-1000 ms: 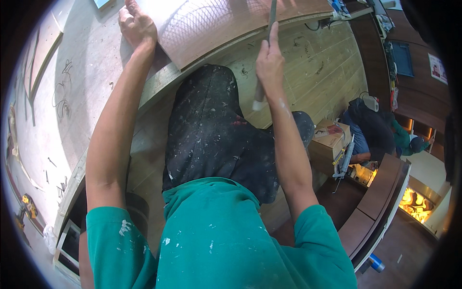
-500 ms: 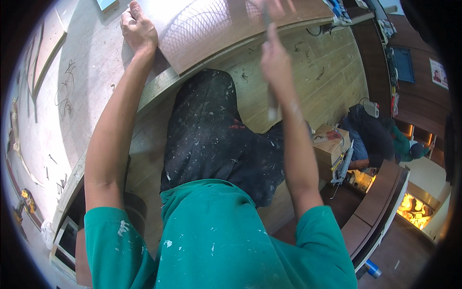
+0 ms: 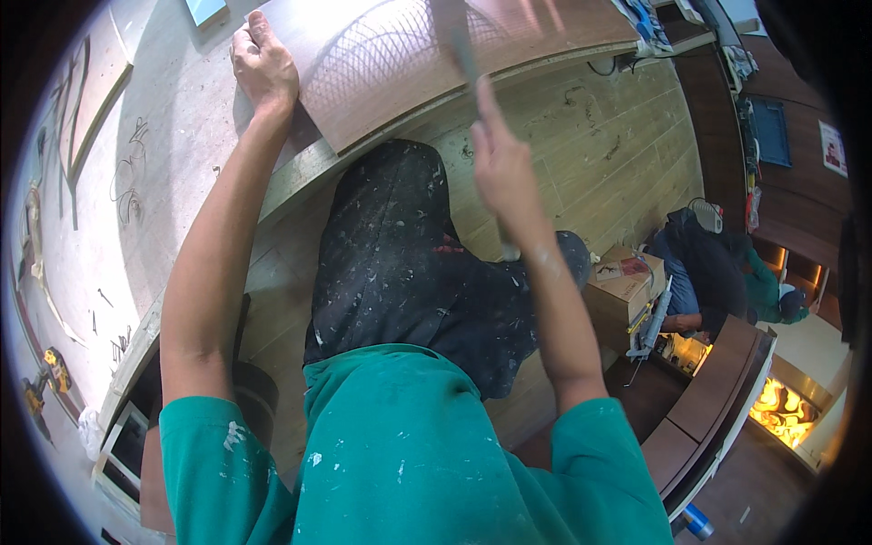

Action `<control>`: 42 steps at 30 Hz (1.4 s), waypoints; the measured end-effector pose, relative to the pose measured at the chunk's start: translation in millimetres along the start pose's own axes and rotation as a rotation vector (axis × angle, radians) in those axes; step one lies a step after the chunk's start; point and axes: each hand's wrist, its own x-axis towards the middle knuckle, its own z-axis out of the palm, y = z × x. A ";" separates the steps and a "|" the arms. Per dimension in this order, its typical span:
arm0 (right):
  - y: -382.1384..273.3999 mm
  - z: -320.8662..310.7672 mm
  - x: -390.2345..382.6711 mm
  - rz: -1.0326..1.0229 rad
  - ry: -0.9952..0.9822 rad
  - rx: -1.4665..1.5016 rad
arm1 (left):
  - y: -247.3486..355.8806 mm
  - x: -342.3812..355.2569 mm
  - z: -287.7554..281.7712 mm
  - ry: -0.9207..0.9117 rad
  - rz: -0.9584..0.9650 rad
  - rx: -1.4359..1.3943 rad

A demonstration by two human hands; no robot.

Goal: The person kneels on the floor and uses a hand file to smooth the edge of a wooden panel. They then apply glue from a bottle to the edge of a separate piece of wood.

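Note:
A brown board [image 3: 350, 104] with a wood-like sheen lies along the near edge of the pale workbench [image 3: 168, 118]. My left hand [image 3: 268, 73] is closed at the board's left end, thumb on top; its fingertips are partly hidden. In my right hand [image 3: 509, 177] is a hammer [image 3: 465, 59], smeared by motion, its dark upper end over the board and its handle's butt showing below my wrist. The fingers are wrapped round the handle. Whether the hammer touches the board I cannot tell.
A light blue block [image 3: 207, 9] sits at the bench's far side, and a yellow-black drill [image 3: 56, 368] at far left. Several screws or nails [image 3: 120, 345] lie on the bench. To the right stand a cardboard box [image 3: 627, 283] and a caulking gun [image 3: 652, 325]; a co-worker [image 3: 718, 263] bends beyond.
My right hand has come lower and a little left, and the hammer's upper end has tilted left over the board. My left hand has stayed at the board's end.

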 end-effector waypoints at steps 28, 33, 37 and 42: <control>103.5 -58.1 82.1 0.007 -0.041 -0.055 | -10.0 9.6 -14.4 -0.074 -0.015 0.061; 150.4 -112.2 156.4 0.288 0.029 -0.083 | -13.5 12.0 5.3 -0.079 0.035 0.011; 84.1 -49.5 84.2 0.063 -0.018 0.003 | -18.2 12.0 -5.4 -0.040 0.029 0.076; 68.8 -52.0 71.3 0.100 -0.047 0.006 | -10.4 8.3 -6.2 -0.048 0.002 0.092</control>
